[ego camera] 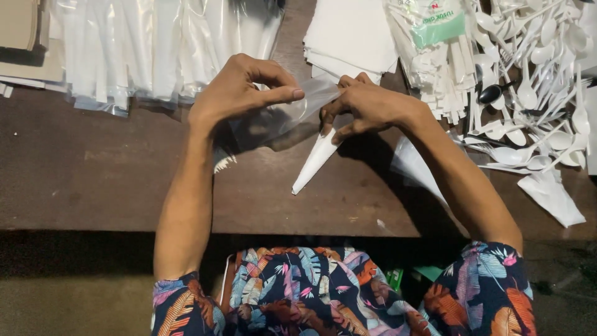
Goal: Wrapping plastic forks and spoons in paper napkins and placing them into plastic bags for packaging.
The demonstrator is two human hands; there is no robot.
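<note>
Clear plastic sleeve (292, 115) pinched by left hand (239, 93); right hand (367, 106) grips folded white napkin (317, 158).
Green-labelled packet (438, 25) lies beyond, white plastic spoons (535, 81) heaped right.

Dim, warm light falls from above. The white plastic spoons (535, 74) at upper right glare, nearly washed out. Forearms cast soft shadows across the dark desk (93, 180); its near edge sinks into murk. Focus is slightly soft throughout.

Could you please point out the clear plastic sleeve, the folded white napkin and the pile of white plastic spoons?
clear plastic sleeve (292, 115), head view, its middle.
folded white napkin (314, 163), head view, lower tapered part.
pile of white plastic spoons (535, 93), head view, centre.
</note>
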